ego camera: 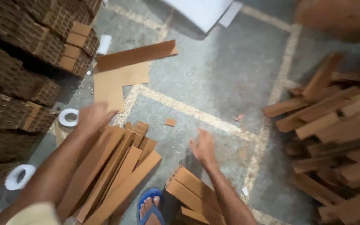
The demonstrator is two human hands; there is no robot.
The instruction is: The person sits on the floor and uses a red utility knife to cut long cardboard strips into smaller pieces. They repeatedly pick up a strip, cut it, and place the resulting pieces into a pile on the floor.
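Long brown cardboard strips (pixel 113 175), fanned pile on grey concrete floor (pixel 221 75).
L hand (pixel 91 118) rests on pile top, fingers curled tog.; R hand (pixel 203 148) hovers nearby, fingers spread, holding nothing.

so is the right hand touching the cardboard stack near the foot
Apart: the head view shows the right hand open above bare floor, with a visible gap to the cardboard stack.

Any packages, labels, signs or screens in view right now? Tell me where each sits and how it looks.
No labels, signs or screens show.
Packaging stock only:
Honeycomb cardboard stacks: left edge, brown blocks.
Cardboard strips: brown, fanned on the floor under the left hand.
Strip pile: right side, brown, jumbled.
Flat cardboard: top centre, brown, L-shaped.
Tape rolls: left floor, white rings.
Right hand: open, empty, over the floor.
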